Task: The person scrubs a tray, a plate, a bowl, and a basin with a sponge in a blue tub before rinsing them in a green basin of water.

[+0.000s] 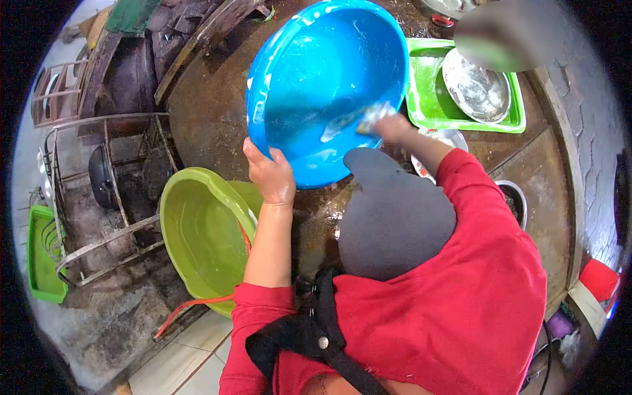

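A large blue basin (316,85) is tilted up in front of me, with white suds on its rim and inner wall. My left hand (271,174) is closed on its near left rim, the thumb and fingers showing at the edge. Inside the basin my right hand (393,127), somewhat blurred, presses a soapy sponge (374,117) against the lower right wall. The sponge looks yellowish under white foam. To the left of my left forearm stands a yellow-green tub (204,237) with water in it, and an orange hose (197,301) runs over its side.
A green tray (428,118) holding a sudsy metal bowl (477,89) lies at the right. A metal pot (515,201) is partly hidden by my right arm. Left are a metal rack (108,191) and a green tray (43,263). A dark grey shape covers the near middle.
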`<control>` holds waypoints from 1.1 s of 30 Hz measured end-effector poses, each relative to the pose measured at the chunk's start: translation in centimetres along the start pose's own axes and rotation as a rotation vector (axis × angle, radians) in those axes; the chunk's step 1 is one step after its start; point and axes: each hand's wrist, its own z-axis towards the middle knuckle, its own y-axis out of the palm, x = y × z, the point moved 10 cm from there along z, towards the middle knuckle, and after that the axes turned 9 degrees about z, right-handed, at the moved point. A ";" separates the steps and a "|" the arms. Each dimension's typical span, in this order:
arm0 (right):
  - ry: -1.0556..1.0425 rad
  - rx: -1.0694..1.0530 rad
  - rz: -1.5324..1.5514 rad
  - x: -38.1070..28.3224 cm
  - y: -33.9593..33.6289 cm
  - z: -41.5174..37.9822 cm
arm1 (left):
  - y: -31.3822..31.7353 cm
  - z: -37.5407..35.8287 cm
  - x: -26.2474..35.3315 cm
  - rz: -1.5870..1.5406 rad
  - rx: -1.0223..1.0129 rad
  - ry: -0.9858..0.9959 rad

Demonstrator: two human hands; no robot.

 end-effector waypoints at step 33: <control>-0.733 0.644 0.736 -22.8 -6.0 -5.7 | 1.9 4.3 -4.3 -0.040 0.075 -0.276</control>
